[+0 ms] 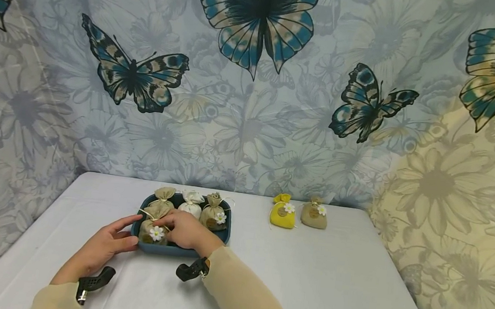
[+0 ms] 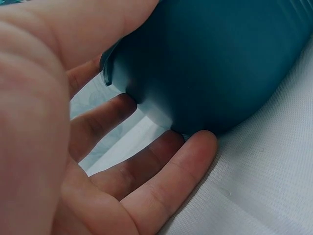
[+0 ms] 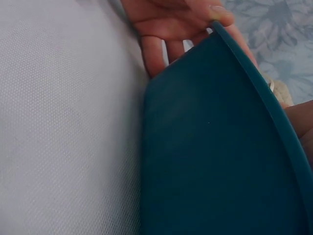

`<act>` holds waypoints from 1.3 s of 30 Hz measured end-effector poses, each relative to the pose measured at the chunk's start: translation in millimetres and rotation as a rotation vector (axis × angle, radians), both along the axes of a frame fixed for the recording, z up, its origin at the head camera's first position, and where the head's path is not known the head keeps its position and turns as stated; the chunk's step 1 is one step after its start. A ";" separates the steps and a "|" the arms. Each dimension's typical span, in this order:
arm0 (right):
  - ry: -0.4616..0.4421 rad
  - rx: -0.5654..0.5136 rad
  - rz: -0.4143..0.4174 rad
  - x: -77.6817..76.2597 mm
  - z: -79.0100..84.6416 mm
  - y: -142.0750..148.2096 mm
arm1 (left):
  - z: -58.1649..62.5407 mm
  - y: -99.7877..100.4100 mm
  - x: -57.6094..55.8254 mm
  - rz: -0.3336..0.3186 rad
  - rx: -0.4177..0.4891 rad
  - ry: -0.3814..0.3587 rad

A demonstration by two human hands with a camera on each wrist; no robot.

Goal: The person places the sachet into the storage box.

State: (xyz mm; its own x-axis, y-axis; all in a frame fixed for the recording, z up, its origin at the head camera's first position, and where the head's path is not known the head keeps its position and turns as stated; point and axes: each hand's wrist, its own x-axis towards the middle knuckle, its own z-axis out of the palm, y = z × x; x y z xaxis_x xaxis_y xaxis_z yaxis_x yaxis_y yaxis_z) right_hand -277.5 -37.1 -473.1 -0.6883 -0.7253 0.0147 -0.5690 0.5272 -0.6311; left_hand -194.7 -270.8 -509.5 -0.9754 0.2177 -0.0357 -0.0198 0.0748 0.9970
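A dark teal tray (image 1: 169, 250) holds several small drawstring pouches. My left hand (image 1: 104, 245) rests against the tray's left end, thumb near the rim; in the left wrist view its spread fingers (image 2: 161, 196) touch the outer wall. My right hand (image 1: 187, 230) reaches over the front rim and holds the beige pouch with a white daisy (image 1: 153, 234) at the front left corner. Its fingertips are partly hidden. Another beige pouch (image 1: 164, 194) sits behind, a white pouch (image 1: 190, 206) at the back middle, and a brown daisy pouch (image 1: 214, 214) at the right.
On the white-covered table (image 1: 328, 289), a yellow pouch (image 1: 283, 217) and a tan pouch (image 1: 314, 217) stand to the right of the tray, near the back edge. A butterfly-print cloth (image 1: 249, 139) hangs behind and at both sides.
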 end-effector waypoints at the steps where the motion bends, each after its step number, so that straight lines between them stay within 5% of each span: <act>1: -0.004 -0.002 -0.004 0.5 0.6 0.1 | -0.3 -0.2 -0.1 -0.001 0.003 0.001; 16: -0.085 -0.123 -0.107 0.8 23.8 16.3 | -0.8 -2.1 -2.1 -0.008 0.008 0.012; 19: -0.199 -0.291 -0.146 0.7 34.3 24.6 | -0.7 -1.7 -1.8 -0.009 0.018 0.010; 24: -0.463 -0.735 -0.221 -7.0 57.1 48.2 | -1.7 -2.0 -1.1 -0.004 0.028 0.007; 27: -0.533 -0.895 -0.229 -15.4 69.1 68.3 | -1.5 -2.2 -0.7 -0.004 0.022 0.005; 34: -0.615 -1.090 -0.201 -28.6 87.5 117.8 | 1.2 -1.3 1.5 -0.001 0.008 0.004; 39: -0.569 -1.132 -0.204 -31.8 88.8 165.4 | -0.6 -0.2 0.0 -0.004 0.009 0.015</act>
State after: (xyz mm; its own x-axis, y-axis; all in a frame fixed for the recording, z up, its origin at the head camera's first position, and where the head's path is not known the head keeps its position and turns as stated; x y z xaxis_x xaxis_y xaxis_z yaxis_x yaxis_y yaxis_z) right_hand -309.3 128.3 -384.4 -0.8975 -0.3825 0.2194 -0.0454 -0.4147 -0.9088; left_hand -194.7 -271.0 -510.2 -0.9748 0.2223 -0.0196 -0.0050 0.0663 0.9978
